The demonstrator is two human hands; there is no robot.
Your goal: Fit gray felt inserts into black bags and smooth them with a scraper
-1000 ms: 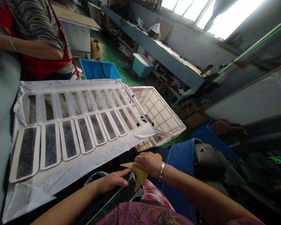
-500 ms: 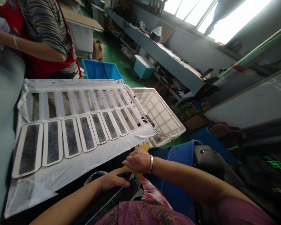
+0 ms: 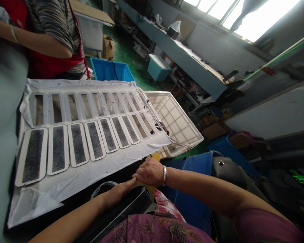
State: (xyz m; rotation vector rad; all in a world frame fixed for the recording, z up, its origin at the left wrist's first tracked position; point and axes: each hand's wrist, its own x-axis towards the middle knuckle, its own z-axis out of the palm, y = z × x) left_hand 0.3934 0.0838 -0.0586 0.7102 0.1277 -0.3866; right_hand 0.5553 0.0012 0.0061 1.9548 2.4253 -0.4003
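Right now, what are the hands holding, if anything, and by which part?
The right hand grips a flat, yellow, curved-edged tool near its rounded end. Whether the left hand holds anything cannot be told.

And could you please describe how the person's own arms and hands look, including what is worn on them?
The left hand and right hand are ungloved. A narrow silver bracelet circles the right wrist; none shows on the left. A purple sleeve covers the right upper arm; no sleeve is visible on the left.
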